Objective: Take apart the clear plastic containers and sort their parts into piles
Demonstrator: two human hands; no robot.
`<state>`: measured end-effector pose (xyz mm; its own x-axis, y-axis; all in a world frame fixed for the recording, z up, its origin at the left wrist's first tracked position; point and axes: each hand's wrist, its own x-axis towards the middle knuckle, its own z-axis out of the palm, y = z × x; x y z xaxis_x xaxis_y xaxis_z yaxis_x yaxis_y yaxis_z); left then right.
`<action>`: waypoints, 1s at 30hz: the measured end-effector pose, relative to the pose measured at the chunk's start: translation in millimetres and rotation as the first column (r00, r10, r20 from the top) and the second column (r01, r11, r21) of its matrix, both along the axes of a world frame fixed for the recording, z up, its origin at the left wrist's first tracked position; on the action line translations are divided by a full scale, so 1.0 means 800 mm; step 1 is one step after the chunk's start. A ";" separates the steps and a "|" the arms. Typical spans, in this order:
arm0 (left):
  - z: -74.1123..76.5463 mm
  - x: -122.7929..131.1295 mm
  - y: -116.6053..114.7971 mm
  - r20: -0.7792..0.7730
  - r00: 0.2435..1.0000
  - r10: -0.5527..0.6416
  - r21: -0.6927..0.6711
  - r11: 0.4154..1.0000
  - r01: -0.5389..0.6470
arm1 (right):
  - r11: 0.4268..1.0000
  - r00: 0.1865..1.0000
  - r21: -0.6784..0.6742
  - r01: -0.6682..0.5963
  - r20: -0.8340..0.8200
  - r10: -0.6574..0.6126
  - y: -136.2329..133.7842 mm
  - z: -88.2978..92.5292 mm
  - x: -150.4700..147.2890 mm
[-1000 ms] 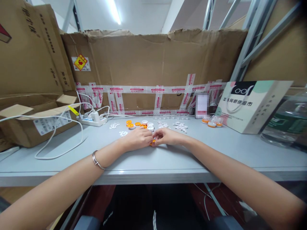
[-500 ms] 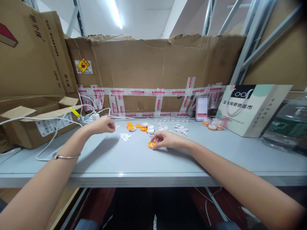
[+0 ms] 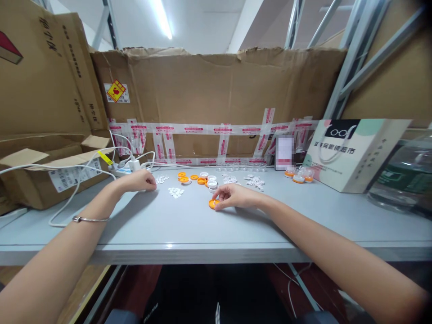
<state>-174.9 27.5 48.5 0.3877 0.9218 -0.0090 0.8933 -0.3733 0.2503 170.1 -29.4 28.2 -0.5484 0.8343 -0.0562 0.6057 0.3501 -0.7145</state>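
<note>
My right hand (image 3: 232, 196) grips the rim of an orange round lid-like piece (image 3: 212, 205), which lies on the grey tabletop (image 3: 168, 227) with a small white part in its middle. My left hand (image 3: 141, 181) is closed, its fingers curled down at the table just left of some small white pieces (image 3: 162, 179). Whatever its fingertips hold, if anything, is hidden. Between the hands lies a pile of small white discs (image 3: 176, 192). Behind them are several orange round pieces (image 3: 184, 180) and white round pieces (image 3: 212, 184), some stacked.
Small white parts (image 3: 255, 182) and a row of clear cups (image 3: 241, 168) lie farther back. At the right are orange-and-white round items (image 3: 299, 178), a phone-like screen (image 3: 284, 153), a paper bag (image 3: 351, 155) and a large bottle (image 3: 401, 175). White cables (image 3: 79, 189) run beside an open carton (image 3: 50, 180) at the left.
My left hand has moved left and slightly down, uncovering more of the small white pieces beside it. My right hand stays in place on the orange round piece.
</note>
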 end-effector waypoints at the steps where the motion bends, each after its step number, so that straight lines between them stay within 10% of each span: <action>1: 0.002 0.002 -0.001 0.001 1.000 0.006 0.021 1.000 -0.006 | 1.000 1.000 -0.014 0.001 -0.017 -0.002 0.000 0.000 0.000; 6: 0.019 0.036 -0.026 0.074 0.997 0.038 0.266 0.962 -0.057 | 0.992 0.986 -0.106 0.061 -0.150 -0.076 -0.003 0.008 0.003; 12: 0.010 0.134 -0.082 0.143 0.852 -0.504 0.531 0.765 0.364 | 0.990 0.934 -0.138 0.014 -0.351 -0.061 -0.008 0.018 0.001; 17: -0.019 0.181 -0.104 -0.008 0.813 -0.582 0.580 0.660 0.477 | 0.974 0.917 -0.184 -0.131 -0.395 0.049 -0.009 0.016 0.001; 25: 0.023 0.088 -0.039 0.070 0.964 -0.255 0.651 0.744 0.150 | 0.989 0.909 -0.130 0.069 -0.401 -0.116 -0.007 0.017 -0.001; 30: 0.015 0.064 0.005 -0.168 0.973 -0.158 0.505 0.834 0.223 | 0.992 0.914 -0.092 0.091 -0.388 -0.120 -0.003 0.015 -0.002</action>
<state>-123.8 31.1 60.4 0.5820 0.7118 0.3932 0.8010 -0.5851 -0.1264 168.8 -32.2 40.2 -0.4473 0.8903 0.0849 0.3025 0.2399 -0.9225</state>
